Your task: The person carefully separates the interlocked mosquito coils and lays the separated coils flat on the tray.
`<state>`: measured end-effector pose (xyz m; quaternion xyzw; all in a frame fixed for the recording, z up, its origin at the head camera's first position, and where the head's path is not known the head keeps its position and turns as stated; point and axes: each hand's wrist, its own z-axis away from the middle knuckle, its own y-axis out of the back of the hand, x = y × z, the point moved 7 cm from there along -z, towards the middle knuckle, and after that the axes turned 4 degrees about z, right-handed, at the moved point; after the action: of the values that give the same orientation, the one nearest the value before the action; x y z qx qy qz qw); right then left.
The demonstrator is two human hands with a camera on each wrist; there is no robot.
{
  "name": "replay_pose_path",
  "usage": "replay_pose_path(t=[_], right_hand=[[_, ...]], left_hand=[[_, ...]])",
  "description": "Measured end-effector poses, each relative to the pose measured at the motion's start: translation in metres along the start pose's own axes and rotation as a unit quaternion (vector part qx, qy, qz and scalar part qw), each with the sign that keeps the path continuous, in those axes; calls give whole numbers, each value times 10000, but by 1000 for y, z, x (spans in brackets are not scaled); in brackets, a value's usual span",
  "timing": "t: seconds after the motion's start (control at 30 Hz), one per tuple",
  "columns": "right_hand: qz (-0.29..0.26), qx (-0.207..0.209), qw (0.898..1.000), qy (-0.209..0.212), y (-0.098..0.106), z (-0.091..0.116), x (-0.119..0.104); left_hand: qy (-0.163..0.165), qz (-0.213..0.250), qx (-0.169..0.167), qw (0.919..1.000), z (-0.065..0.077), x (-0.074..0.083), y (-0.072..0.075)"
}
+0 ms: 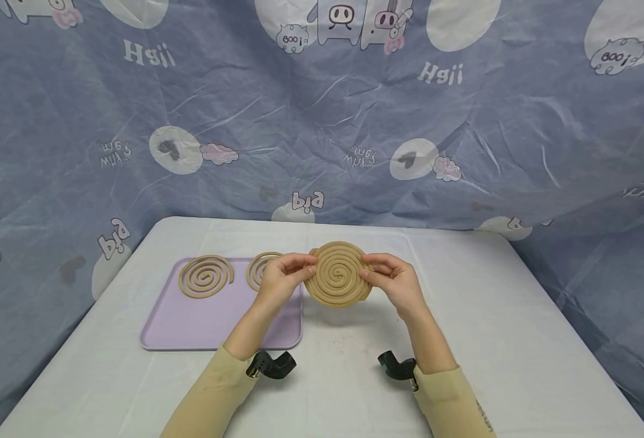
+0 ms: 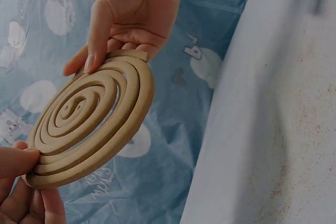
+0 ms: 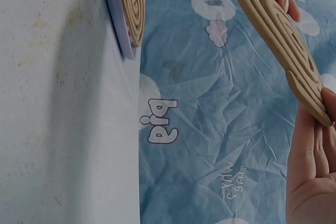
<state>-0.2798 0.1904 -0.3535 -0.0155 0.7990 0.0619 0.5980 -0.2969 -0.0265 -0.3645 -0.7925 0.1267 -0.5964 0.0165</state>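
Both hands hold a tan mosquito coil disc point(image 1: 339, 274) up above the table, its spiral face toward the head camera. It looks like two coils nested in one another, with narrow gaps between the turns in the left wrist view. My left hand point(image 1: 286, 277) pinches the disc's left edge between thumb and fingers. On the opposite edge, my right hand point(image 1: 395, 280) pinches it the same way. The right wrist view catches the nested coils point(image 3: 281, 40) nearly edge-on, with one blunt end at the rim.
A lilac tray point(image 1: 190, 328) lies on the white-covered table point(image 1: 492, 340) at the left. On it are a loose single coil point(image 1: 206, 277) and another coil point(image 1: 254, 271) partly hidden by my left hand. Brown crumbs point(image 2: 283, 177) dot the cloth. A patterned blue curtain point(image 1: 300, 121) hangs behind.
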Motion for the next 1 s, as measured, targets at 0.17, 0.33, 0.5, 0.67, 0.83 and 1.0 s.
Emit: replay_pose_path(t=[0.17,0.33,0.5,0.67,0.83,1.0], right_hand=[[-198,135,9997,-15,-3,0,2],[-225,334,9991,137,-5,0,1],[-374,477,9978,255,-7,0,0],[-511,417,9972,359,-11,2,-4],[-468,211,9975,482,-18,5,-11],[-493,21,9968,628,-26,7,-16]], left_hand=[[-88,58,125,9999,0,4,1],[-25,60,219,9997,1,5,3],[-46,-3,362,9993,1,6,5],[-56,-125,432,9990,1,5,6],[44,-481,254,9985,2,4,0],[26,-542,128,9984,10,19,-10]])
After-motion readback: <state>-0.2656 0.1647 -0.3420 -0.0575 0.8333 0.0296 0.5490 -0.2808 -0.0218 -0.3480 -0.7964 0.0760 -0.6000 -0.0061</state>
